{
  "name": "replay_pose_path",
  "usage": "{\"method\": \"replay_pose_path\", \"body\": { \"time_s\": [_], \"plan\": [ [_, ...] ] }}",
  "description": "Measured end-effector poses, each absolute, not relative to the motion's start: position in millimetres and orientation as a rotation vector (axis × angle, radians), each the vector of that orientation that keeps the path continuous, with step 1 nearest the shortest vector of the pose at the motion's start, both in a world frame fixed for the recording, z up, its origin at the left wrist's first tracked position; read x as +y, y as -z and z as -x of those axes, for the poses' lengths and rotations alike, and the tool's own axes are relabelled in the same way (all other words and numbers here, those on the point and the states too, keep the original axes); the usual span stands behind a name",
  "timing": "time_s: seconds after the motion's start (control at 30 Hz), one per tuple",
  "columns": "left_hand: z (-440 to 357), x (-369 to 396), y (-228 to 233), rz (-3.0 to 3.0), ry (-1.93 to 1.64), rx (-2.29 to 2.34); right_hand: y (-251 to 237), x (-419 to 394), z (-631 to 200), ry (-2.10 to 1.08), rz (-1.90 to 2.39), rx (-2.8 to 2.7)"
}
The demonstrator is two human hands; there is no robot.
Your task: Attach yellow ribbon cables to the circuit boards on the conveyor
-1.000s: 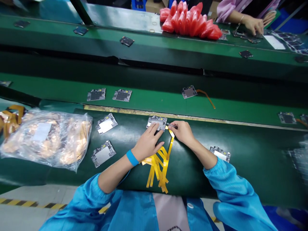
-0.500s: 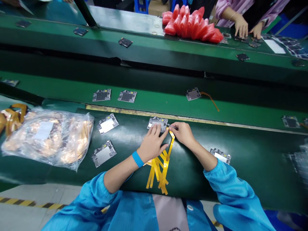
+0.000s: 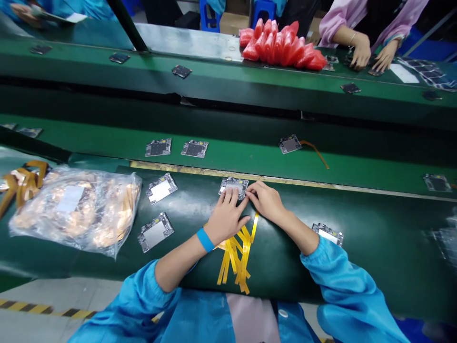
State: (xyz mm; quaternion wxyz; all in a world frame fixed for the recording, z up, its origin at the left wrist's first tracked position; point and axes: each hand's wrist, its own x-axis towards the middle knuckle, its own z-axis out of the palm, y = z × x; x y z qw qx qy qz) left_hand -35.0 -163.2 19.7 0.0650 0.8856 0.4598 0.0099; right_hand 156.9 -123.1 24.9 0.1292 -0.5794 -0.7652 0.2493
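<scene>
A circuit board [image 3: 233, 183] with a silver-grey plate lies near the back edge of the dark green worktop. My left hand [image 3: 228, 214], a blue band at its wrist, rests on this board with fingers stretched out. At the board's right edge my right hand [image 3: 266, 197] is closed in a pinch; what sits between the fingertips is hidden. A yellow flex cable [image 3: 254, 226] runs up beneath the right hand, and its upper end is out of sight. Several more yellow flex cables [image 3: 233, 259] lie in a loose bunch below my left hand.
Two boards [image 3: 156, 232] lie to the left, beside a clear plastic bag [image 3: 76, 209] of copper-coloured parts. Another board [image 3: 327, 233] is partly behind my right sleeve. Boards [image 3: 194, 148] sit on the green belt [image 3: 235, 159]. Across from me, a person's hands [image 3: 360, 50] work near red pouches [image 3: 282, 45].
The dark thin tool seen in my right fingers earlier no longer shows. The right fingertips have come down to the board's edge. My left hand stays on the board; the view has shifted slightly.
</scene>
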Motion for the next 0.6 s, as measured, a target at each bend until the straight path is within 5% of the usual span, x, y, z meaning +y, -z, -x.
{"method": "replay_pose_path", "body": {
  "time_s": [0.33, 0.6],
  "plan": [
    [36.6, -163.4, -23.0, -2.697, 0.014, 1.412, -23.2, -123.7, -163.7, -0.672, 1.691, -2.311],
    [56.8, -135.8, -41.1, -2.791, -0.069, 1.204, -0.9, -123.8, -187.0, -0.960, 1.467, -1.580]
  ]
}}
